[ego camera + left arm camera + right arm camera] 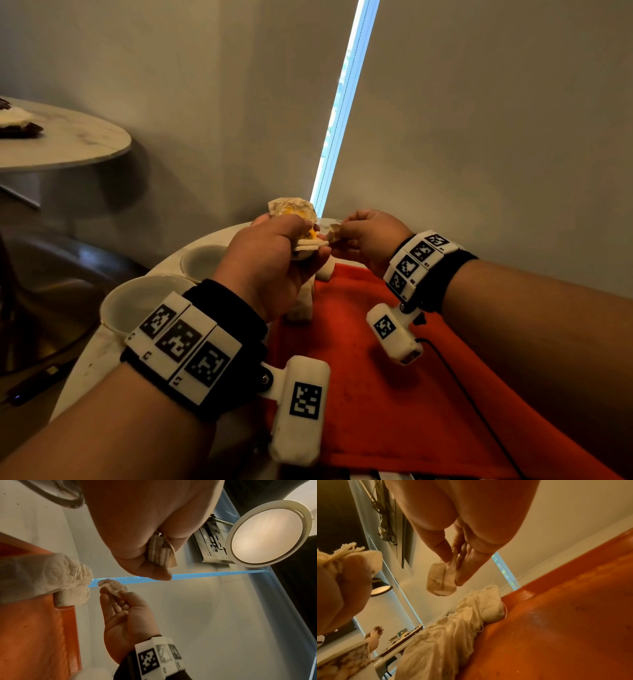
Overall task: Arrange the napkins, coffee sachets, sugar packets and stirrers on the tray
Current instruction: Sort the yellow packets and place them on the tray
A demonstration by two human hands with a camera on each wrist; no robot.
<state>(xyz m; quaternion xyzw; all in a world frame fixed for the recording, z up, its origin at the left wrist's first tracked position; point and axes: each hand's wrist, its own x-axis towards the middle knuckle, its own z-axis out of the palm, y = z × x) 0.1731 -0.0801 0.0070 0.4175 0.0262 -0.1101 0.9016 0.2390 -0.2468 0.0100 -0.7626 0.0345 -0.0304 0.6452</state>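
Note:
My left hand (317, 245) is raised over the far left corner of the orange tray (376, 377). It grips a bundle of flat pale packets (310, 244) with crumpled white and yellow paper (291, 207) sticking up behind the fingers. In the left wrist view the bundle (161, 553) shows edge-on between thumb and fingers. Just right of it, my right hand (342, 230) pinches one small pale packet (334, 232), which hangs from the fingertips (443, 559) in the right wrist view as a packet (441, 584). Crumpled white napkins (303, 301) lie on the tray's left rim below the hands.
Two white bowls (202, 262) (137, 305) stand on the round white table (85, 363) left of the tray. A second round table (68, 140) with a plate is at far left. The wall and a window blind are close behind. A black cable (479, 404) crosses the tray.

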